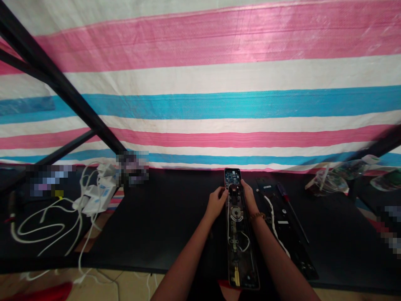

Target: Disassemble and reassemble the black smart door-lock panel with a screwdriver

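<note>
A long dark opened smart door lock housing [236, 234] stands upright in front of me, its near end close to my body. A blue-green circuit board [232, 177] shows at its far end, with a round metal part, thin white wires and a brass-coloured piece further down. My left hand [216, 202] grips the left edge near the board, fingers partly hidden. Along the right edge, my right hand [248, 195] holds the same housing, a beaded bracelet on the wrist. Beside my right forearm lie a dark cover panel [283, 234], a white cable [272, 211] and a long screwdriver [293, 211].
White cables [84, 184] and a white power strip [100, 194] lie at the left. Clear plastic containers and bottles [333, 179] stand at the right rear. A striped tarp [219, 104] hangs behind the black table [150, 225], and a black frame bar [69, 92] slants at left.
</note>
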`<state>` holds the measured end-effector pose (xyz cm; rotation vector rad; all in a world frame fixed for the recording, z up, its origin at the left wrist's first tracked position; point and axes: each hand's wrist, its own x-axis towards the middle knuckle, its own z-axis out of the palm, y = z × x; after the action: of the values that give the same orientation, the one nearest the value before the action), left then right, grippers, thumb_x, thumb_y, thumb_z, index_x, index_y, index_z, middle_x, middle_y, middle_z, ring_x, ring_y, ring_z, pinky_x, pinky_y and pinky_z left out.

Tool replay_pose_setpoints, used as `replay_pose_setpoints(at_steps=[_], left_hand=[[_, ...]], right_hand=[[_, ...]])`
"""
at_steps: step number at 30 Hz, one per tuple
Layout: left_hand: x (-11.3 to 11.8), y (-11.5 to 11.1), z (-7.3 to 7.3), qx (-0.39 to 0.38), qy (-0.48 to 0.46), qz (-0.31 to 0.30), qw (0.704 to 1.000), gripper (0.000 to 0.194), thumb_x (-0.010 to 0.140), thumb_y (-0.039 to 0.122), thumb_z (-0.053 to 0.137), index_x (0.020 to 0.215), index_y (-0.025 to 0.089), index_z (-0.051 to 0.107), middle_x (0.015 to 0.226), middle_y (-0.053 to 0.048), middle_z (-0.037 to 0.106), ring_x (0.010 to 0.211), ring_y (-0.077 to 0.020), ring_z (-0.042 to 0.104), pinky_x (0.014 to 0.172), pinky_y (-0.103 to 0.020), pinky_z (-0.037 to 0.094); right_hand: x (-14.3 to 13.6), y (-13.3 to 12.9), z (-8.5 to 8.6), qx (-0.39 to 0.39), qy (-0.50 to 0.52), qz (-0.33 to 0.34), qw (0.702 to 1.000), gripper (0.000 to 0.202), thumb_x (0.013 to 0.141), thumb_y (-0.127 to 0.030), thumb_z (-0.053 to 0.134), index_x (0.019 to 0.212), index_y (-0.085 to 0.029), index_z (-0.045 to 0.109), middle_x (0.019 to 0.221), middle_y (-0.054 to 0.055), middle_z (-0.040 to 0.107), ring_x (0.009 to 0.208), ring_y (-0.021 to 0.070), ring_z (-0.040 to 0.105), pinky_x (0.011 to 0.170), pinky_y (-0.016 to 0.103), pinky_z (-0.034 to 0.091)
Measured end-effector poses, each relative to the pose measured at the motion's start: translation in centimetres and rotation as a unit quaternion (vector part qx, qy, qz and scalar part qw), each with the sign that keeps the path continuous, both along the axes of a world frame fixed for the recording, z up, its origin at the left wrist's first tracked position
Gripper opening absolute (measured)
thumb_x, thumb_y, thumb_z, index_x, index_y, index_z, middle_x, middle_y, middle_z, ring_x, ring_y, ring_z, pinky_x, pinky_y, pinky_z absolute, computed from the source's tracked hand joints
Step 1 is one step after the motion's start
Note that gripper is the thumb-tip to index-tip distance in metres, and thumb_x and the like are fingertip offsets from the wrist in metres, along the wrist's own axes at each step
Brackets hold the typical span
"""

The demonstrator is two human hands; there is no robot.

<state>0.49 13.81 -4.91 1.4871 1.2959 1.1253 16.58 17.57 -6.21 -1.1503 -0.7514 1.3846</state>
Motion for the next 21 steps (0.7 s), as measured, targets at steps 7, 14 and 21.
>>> replay_pose_setpoints(at_steps=[7,14,21], left_hand=[[0.02,0.01,-0.1,0.0,0.006,0.001,1.0,0.043,0.095,0.052,0.049,0.098,0.014,0.07,0.089,-0.006,0.073,0.079,-0.0201,0.064,0.072,-0.029,0.045],[-0.17,0.16,-0.51,-0.004,0.018,0.001,1.0,0.044,0.094,0.054,0.049,0.082,0.015,0.066,0.074,-0.001,0.064,0.069,-0.0166,0.055,0.064,-0.027,0.039],[-0.4,0.27,-0.65,-0.001,0.002,-0.014,1.0,0.044,0.092,0.055,0.051,0.074,0.016,0.059,0.069,0.001,0.057,0.067,-0.0144,0.049,0.063,-0.026,0.036]], right_hand=[[0.1,0.12,-0.54,0.001,-0.011,-0.004,1.0,0.05,0.069,-0.068,0.074,0.077,-0.018,0.072,0.068,0.0,0.071,0.062,0.0192,0.061,0.06,0.029,0.049],[0.14,0.09,-0.82,0.016,-0.017,-0.014,1.0,0.049,0.073,-0.066,0.072,0.077,-0.018,0.072,0.071,0.001,0.072,0.064,0.0188,0.062,0.062,0.03,0.05],[0.12,-0.03,-0.83,0.033,-0.032,-0.026,0.999,0.048,0.073,-0.065,0.071,0.079,-0.018,0.073,0.075,0.002,0.073,0.069,0.019,0.062,0.066,0.03,0.051]])
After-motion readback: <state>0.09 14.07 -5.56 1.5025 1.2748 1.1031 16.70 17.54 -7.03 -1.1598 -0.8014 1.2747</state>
